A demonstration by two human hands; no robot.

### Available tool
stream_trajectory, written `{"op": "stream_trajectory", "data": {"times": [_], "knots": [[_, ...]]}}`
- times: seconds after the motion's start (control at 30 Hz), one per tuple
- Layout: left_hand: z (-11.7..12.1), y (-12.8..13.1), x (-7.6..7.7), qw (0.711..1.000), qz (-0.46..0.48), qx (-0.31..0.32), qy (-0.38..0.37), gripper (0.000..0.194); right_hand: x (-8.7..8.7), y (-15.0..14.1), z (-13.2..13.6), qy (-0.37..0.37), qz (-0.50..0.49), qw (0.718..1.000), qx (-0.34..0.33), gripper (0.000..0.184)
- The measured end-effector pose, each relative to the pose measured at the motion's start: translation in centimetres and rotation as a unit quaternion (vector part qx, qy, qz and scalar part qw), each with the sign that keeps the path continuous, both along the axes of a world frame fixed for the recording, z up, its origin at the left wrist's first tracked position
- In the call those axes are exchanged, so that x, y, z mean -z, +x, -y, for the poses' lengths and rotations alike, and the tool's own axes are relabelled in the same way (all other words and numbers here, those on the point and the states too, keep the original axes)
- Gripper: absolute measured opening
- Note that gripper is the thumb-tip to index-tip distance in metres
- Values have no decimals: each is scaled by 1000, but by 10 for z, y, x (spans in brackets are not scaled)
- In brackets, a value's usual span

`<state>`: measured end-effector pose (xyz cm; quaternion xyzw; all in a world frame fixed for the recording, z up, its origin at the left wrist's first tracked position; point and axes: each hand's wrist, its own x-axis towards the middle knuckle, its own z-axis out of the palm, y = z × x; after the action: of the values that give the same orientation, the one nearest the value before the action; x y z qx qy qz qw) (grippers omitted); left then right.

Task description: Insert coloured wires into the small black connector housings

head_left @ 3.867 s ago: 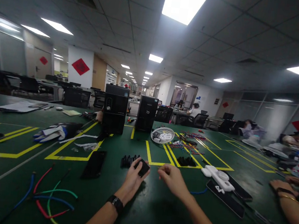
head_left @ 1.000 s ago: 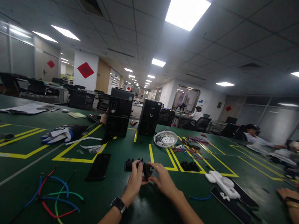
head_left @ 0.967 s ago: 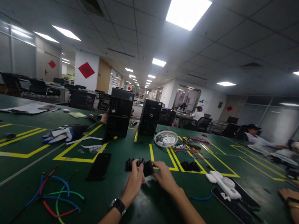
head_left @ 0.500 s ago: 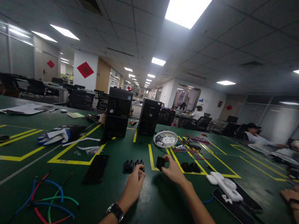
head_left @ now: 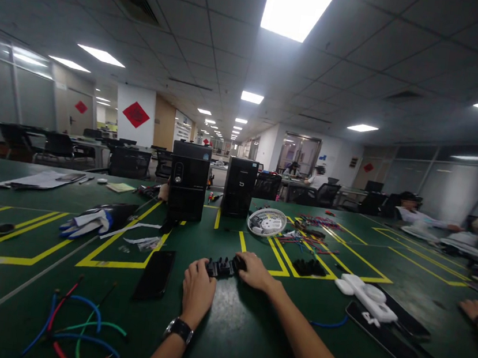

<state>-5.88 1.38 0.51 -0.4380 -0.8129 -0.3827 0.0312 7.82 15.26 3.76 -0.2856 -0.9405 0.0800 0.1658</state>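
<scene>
The right hand [head_left: 254,271] has its fingers closed over a small black block [head_left: 239,263] at the three o'clock end of a row of black parts [head_left: 222,266]. The left hand [head_left: 197,293] lies against the row's nine o'clock end; whether its fingers grip or merely brace, I cannot tell.

Half a second ago the block hung apart from the row in the right hand; now it is down in line with the other parts. The work in hand appears to have passed from carrying to lining up, though the fingers hide whether the pieces interlock.

Outward from the row, on the green table [head_left: 229,329], a dark phone [head_left: 154,274] lies at nine o'clock and coloured cables [head_left: 89,337] at eight. Two black towers, left [head_left: 188,181] and right [head_left: 238,187], stand at eleven and twelve, a white basket [head_left: 281,218] sits at one, and more black pieces [head_left: 310,268] lie at three.
</scene>
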Motion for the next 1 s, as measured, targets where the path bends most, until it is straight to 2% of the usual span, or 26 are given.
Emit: {"op": "stream_trajectory", "data": {"times": [0.07, 0.13, 0.23, 0.3, 0.33, 0.4, 0.47, 0.53, 0.57, 0.63, 0.67, 0.7, 0.73, 0.77, 0.83, 0.9, 1.0], "knots": [[0, 0, 0, 1000, 3, 1, -1, 36, -3, 10, -1, 15, -2, 999, 47, 65], [1, 0, -2, 1000, 12, -1, -4, 37, -7, 27, -6, 37, -16, 990, 135, 60], [2, 2, -6, 1000, 0, -19, 19, 38, -13, 64, -15, 62, -34, 952, 298, 50], [2, 8, -10, 997, -29, -10, 73, 38, -13, 89, -17, 64, -30, 930, 361, 46], [2, 14, -11, 993, -38, 12, 107, 38, -12, 99, -17, 61, -25, 925, 373, 42], [2, 31, -14, 980, -23, 97, 169, 37, -11, 112, -15, 52, -19, 926, 374, 36], [3, 54, -15, 959, 72, 177, 208, 35, -11, 115, -10, 32, -23, 932, 360, 34], [4, 78, -13, 917, 277, 194, 211, 31, -15, 108, -1, -2, -37, 942, 334, 34], [5, 88, -13, 874, 403, 178, 206, 31, -18, 101, 6, -21, -47, 948, 313, 35], [8, 101, -12, 747, 618, 142, 199, 33, -25, 85, 27, -51, -68, 961, 263, 39], [9, 104, -13, 686, 686, 136, 201, 35, -28, 77, 40, -60, -80, 969, 228, 43], [11, 106, -14, 638, 730, 136, 202, 35, -31, 71, 54, -64, -96, 976, 183, 48], [12, 106, -16, 609, 755, 139, 201, 35, -34, 68, 68, -62, -116, 982, 135, 53], [14, 104, -17, 596, 765, 145, 197, 33, -36, 68, 81, -52, -138, 985, 93, 55], [17, 100, -21, 602, 759, 157, 193, 32, -38, 82, 99, -12, -174, 983, 58, 47], [20, 95, -23, 619, 734, 174, 217, 33, -32, 113, 106, 32, -163, 979, 116, 36], [19, 86, -23, 621, 713, 202, 254, 38, -11, 169, 100, 49, -62, 966, 245, 36]]}}
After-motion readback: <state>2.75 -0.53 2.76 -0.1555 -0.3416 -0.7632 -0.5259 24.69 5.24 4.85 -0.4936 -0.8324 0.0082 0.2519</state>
